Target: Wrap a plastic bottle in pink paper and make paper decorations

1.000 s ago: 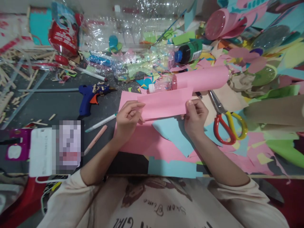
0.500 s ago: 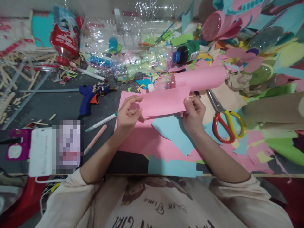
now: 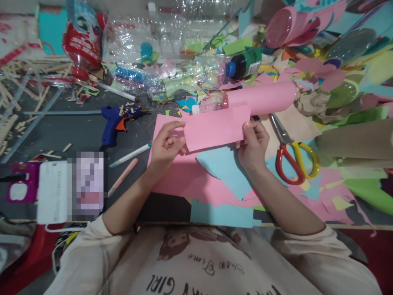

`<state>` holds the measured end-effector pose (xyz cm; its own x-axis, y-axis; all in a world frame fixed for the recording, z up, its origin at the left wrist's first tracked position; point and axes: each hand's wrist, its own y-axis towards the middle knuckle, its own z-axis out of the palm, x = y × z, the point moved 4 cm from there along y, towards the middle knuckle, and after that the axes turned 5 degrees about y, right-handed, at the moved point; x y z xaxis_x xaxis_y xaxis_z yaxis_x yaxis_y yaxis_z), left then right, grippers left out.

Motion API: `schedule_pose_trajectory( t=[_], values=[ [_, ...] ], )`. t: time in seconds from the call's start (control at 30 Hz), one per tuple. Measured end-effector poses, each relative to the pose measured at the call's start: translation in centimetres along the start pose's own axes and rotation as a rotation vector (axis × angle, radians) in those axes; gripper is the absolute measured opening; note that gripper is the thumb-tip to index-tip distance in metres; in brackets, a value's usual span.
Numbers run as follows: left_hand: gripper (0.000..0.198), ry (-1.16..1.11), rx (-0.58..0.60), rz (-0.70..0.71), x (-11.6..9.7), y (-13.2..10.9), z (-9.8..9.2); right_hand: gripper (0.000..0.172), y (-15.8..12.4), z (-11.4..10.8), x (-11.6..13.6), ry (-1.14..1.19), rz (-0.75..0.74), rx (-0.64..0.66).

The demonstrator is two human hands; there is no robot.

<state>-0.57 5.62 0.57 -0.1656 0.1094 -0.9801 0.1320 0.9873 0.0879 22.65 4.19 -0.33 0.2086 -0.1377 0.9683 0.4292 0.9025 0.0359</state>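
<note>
A rectangular piece of pink paper (image 3: 216, 129) is held up between my two hands, its broad face toward me. My left hand (image 3: 166, 145) has its curled fingers at the paper's left edge. At the right end, my right hand (image 3: 254, 145) pinches the paper between thumb and fingers. Just behind lies a plastic bottle wrapped in pink paper (image 3: 264, 99), its clear neck and white cap pointing left. Beneath my hands are a larger pink sheet (image 3: 172, 180) and a cut light-blue paper piece (image 3: 225, 170).
Scissors (image 3: 290, 162) with red and yellow handles lie right of my right hand. To the left are a blue glue gun (image 3: 112, 125), two markers and a phone (image 3: 90, 180). Clear bottles, a green bottle (image 3: 247, 64), wooden sticks and paper scraps crowd the back and right.
The pink paper has tilted so that more of its face shows, and its right end has risen. My right hand has shifted slightly right; the left hand stays nearly in place.
</note>
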Motion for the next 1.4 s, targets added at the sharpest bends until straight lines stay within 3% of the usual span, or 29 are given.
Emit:
schedule_pose_trajectory(
  t=[0.1,0.27,0.77,1.23,1.4],
  values=[
    [0.032,0.019,-0.009,0.05,-0.3,0.0,0.4,0.046,0.0,0.0,0.0,-0.028,-0.012,-0.002],
    [0.036,0.0,0.075,-0.068,-0.6,-0.5,1.1,0.045,-0.1,-0.1,0.0,-0.039,-0.021,-0.007],
    [0.047,-0.037,0.098,-0.17,-0.7,-0.7,0.9,0.045,0.0,0.2,0.1,-0.035,-0.037,0.027],
    [0.062,-0.067,0.15,-0.107,-0.3,-0.7,0.4,0.04,0.0,0.5,0.2,0.06,-0.047,0.049],
    [0.05,-0.078,0.117,-0.083,-0.3,-0.7,0.3,0.041,0.0,0.4,0.3,0.016,-0.052,0.039]
  ],
)
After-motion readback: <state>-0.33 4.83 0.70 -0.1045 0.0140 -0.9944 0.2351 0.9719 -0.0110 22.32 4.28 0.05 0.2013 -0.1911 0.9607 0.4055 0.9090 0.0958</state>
